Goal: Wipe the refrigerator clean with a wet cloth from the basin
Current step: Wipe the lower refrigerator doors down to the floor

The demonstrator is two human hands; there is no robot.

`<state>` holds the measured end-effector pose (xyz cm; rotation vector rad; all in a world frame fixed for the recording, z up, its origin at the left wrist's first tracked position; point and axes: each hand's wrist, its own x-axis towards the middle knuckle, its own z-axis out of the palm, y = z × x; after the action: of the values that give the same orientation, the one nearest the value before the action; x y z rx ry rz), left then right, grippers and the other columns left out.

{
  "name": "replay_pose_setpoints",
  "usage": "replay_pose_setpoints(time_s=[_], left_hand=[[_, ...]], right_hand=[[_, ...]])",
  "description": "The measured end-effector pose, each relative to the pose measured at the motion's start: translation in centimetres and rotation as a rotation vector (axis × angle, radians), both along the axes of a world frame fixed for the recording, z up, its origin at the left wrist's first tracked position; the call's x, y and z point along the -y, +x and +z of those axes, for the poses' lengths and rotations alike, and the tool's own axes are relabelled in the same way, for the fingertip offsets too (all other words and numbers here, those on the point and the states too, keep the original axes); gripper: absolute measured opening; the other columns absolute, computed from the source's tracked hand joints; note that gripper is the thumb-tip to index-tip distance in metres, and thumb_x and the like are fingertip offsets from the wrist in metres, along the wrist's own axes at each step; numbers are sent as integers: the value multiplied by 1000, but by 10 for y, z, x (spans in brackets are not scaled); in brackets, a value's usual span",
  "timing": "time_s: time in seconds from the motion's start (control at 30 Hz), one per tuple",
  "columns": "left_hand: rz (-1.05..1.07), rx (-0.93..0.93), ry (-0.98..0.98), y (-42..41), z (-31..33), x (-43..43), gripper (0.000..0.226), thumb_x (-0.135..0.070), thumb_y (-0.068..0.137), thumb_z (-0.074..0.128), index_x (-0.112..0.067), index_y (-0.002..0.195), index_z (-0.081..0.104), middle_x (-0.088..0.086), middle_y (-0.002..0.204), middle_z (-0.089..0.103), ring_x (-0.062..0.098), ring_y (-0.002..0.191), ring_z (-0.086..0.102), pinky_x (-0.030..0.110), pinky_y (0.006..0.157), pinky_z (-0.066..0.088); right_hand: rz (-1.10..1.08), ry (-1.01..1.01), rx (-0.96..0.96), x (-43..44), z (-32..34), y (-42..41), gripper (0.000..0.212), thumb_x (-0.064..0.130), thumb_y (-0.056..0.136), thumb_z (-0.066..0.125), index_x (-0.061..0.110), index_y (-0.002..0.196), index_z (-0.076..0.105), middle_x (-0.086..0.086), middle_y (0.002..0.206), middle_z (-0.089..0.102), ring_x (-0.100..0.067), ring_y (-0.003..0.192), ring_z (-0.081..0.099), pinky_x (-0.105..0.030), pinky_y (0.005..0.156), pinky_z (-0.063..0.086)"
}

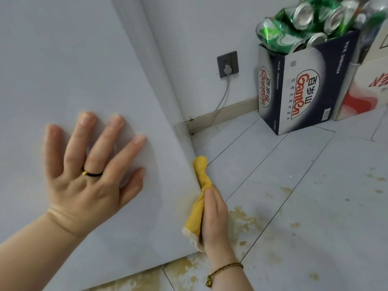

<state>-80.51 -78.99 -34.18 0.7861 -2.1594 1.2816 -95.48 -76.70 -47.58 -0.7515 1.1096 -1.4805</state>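
The white refrigerator fills the left half of the view, its lower front corner near the floor. My left hand lies flat and spread on its front panel, a black ring on one finger. My right hand is shut on a yellow cloth and presses it against the refrigerator's right edge, low down. The cloth sticks out above my fingers along that edge. A faint yellowish smear shows on the panel beside the cloth. No basin is in view.
Pale floor tiles carry yellowish stains around the refrigerator's base. A dark cardboard box full of crushed green cans stands at the back right, another carton beside it. A grey wall socket with a plugged cable is behind.
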Motion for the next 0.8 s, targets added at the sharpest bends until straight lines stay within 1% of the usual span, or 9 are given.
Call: replay_pose_setpoints(time_s=[0.1, 0.17, 0.23, 0.33, 0.43, 0.5, 0.57, 0.67, 0.8], left_hand=[[-3, -28, 67, 1, -1, 0, 57, -37, 94, 38, -27, 145, 14, -12, 154, 3, 15, 142, 3, 73, 75, 40], [-22, -41, 111, 2, 0, 2, 57, -38, 94, 38, -30, 145, 13, -15, 154, 1, 13, 142, 2, 75, 79, 36], [-18, -46, 148, 1, 0, 1, 54, -38, 94, 38, -33, 144, 16, -15, 154, 0, 17, 142, 4, 77, 81, 33], [58, -117, 268, 1, -4, -1, 46, -46, 94, 32, -40, 138, 20, 9, 152, 17, 45, 133, 22, 79, 83, 29], [60, -137, 284, -1, -4, -1, 48, -46, 94, 32, -41, 139, 17, 7, 154, 13, 52, 127, 30, 77, 83, 31], [-9, -72, 136, -2, -3, -1, 48, -38, 93, 39, -30, 138, 25, -9, 155, -1, 31, 140, 16, 73, 81, 38], [-18, -42, -2, -1, -3, 3, 49, -35, 90, 45, -22, 135, 31, -5, 156, 2, 17, 143, 2, 65, 93, 37], [25, -20, -112, 0, -6, 5, 52, -33, 86, 51, -17, 133, 36, 9, 144, 25, 18, 143, 1, 45, 113, 9], [30, -18, -61, -3, 2, -1, 48, -27, 85, 49, -16, 131, 41, 7, 138, 34, 18, 143, 0, 42, 114, 4]], right_hand=[[-7, 190, 92, 1, -27, -1, 25, 47, 86, 42, 34, 94, 62, -4, 93, 67, -21, 88, 62, -38, 85, 50], [-21, 367, 182, 0, -55, -2, 31, 39, 95, 40, 23, 98, 66, -20, 95, 66, -33, 91, 62, -43, 88, 49], [-15, 480, 169, 1, -80, -1, 43, 45, 93, 38, 15, 110, 65, -14, 100, 68, -30, 96, 62, -46, 95, 46], [-18, 608, 175, 4, -118, 5, 70, 71, 63, 44, 21, 107, 66, -8, 103, 69, -28, 98, 63, -47, 97, 46], [11, 646, 244, 8, -128, 0, 63, 68, 61, 50, 22, 101, 68, -8, 99, 71, -30, 96, 65, -48, 96, 46], [7, 595, 230, 3, -97, -4, 37, 48, 82, 51, 17, 96, 68, -12, 95, 70, -30, 93, 64, -48, 94, 47], [-61, 494, 227, -3, -73, -4, 24, 27, 93, 46, 16, 86, 66, -10, 82, 66, -26, 80, 61, -39, 83, 51], [-166, 302, 188, -11, -30, 0, 27, 19, 96, 43, 11, 80, 64, -6, 73, 57, -21, 71, 51, -31, 67, 44], [-257, 39, 99, -28, 46, 13, 31, 24, 96, 44, 15, 74, 63, -2, 69, 55, -15, 66, 50, -29, 63, 43]])
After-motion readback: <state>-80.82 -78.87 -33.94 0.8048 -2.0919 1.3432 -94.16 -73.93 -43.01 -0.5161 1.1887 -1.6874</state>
